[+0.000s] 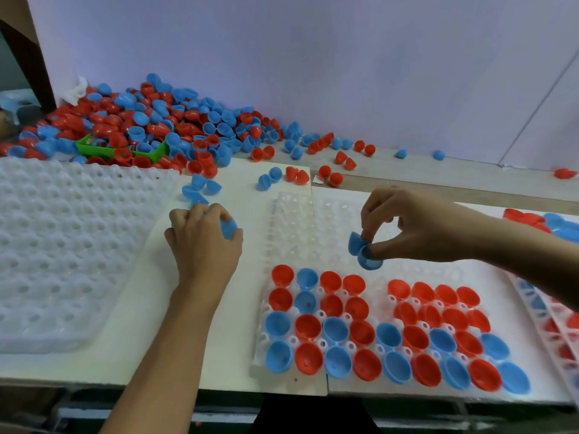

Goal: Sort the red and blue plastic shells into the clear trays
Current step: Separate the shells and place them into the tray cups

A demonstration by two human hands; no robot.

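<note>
Fingers of the right hand (416,227) pinch two blue shells (363,250) just above the clear tray (291,214), whose near rows below them hold red and blue shells, while the left hand (203,236) grips another blue shell (230,228).

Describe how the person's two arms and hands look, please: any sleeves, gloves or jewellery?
Both forearms are bare to the frame edge, with no sleeves in view. The left hand and the right hand wear no gloves; no rings, watch or bracelet are visible.
</note>
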